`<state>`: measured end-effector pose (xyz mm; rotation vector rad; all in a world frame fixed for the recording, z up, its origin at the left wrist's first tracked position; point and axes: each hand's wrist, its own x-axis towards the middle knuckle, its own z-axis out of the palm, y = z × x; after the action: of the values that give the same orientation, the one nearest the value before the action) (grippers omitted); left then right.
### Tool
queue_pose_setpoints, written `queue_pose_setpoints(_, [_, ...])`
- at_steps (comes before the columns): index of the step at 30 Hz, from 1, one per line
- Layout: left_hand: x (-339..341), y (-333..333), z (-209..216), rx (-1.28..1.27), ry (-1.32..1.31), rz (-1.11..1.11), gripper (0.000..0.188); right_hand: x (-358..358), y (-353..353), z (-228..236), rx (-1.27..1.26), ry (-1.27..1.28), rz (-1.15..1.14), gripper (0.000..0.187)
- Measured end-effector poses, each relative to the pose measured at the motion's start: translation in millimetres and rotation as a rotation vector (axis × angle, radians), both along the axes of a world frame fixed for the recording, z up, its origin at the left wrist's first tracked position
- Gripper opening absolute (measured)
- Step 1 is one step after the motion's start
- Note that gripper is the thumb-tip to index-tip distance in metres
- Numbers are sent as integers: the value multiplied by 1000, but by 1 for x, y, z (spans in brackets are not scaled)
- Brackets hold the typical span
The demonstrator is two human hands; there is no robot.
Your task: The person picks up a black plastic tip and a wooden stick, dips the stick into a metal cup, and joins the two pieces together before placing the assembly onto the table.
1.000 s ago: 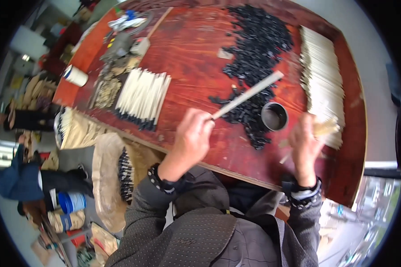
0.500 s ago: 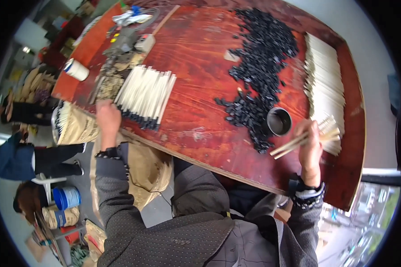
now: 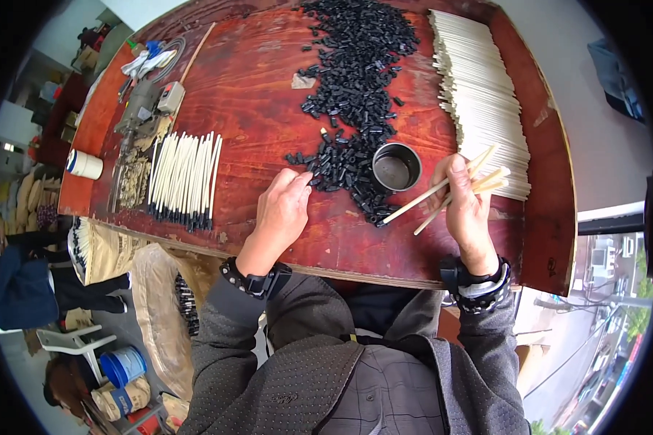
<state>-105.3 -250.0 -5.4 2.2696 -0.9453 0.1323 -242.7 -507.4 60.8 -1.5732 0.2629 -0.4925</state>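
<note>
Grey dotted fabric forms the person's jacket (image 3: 305, 370), marked on the chest by a small line of script, too small to read. A dark handwritten mark (image 3: 551, 266), likewise illegible, stands at the near end of the wooden side wall (image 3: 556, 181).

The two hands are well apart above a red-brown wooden tabletop (image 3: 261, 80). The right hand (image 3: 466, 206) is closed around several slender pale sticks (image 3: 492, 179), held slantwise, their lower ends toward the person's left. The left hand (image 3: 279, 210) has its fingers bent at the edge of a heap of short black tubular pieces (image 3: 359, 80); whether it grips one cannot be told.

Between the hands, beside the heap, stands a round grey metal cup (image 3: 395, 172). At left lies a row of white sticks with black ends (image 3: 185, 174), those ends toward the person. At right, a long stack of white sticks (image 3: 479, 101) runs along the side wall. Farther up on the left rests a pale switch box with a red part (image 3: 170, 97).
</note>
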Motion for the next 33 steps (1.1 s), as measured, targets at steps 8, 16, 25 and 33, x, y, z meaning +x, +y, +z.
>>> queue_pose_setpoints(8, [-1,-8,-5,16,-51,-94,11,2,-17,14,-231,-51,-234,52])
queue_pose_setpoints(16, [-5,-15,1,24,14,-68,8,39,-6,3,-848,-36,-244,38])
queue_pose_setpoints(25, [-16,-19,9,160,16,-131,16,34,-9,-2,-777,-59,-320,39])
queue_pose_setpoints(33, [-21,-12,0,-46,152,-177,16,20,0,13,-216,-31,-303,49])
